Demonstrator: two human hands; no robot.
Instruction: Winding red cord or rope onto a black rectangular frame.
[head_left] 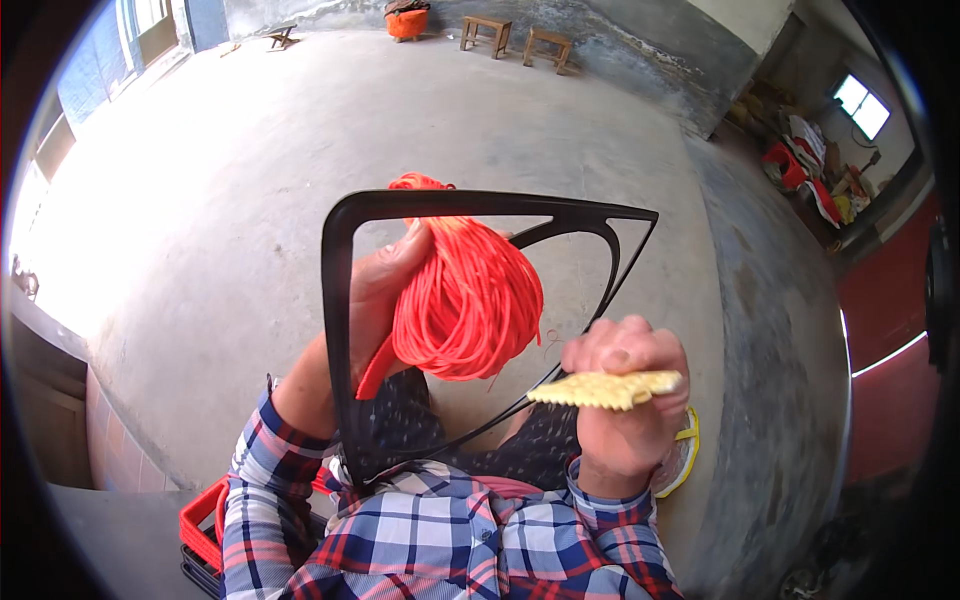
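My left hand (385, 280) grips a bundle of red-orange cord (468, 305), its strands looped into a thick hank that hangs down to the right. A black frame (440, 204) with rounded corners and a curved inner bar stands around the bundle, its lower end at my lap. The top bar crosses in front of the bundle's upper part. To the right, my right hand (630, 350) is closed on a flat yellow piece with a scalloped edge (600, 389), apart from the cord. What the piece is made of, I cannot tell.
Red and black frames (203, 525) lie at my left side. By the far wall are two wooden stools (487, 34) and an orange bucket (407, 22). Piled bags and cloths (815, 165) fill the room at the right. A yellow-rimmed item (690, 450) sits beside my right forearm.
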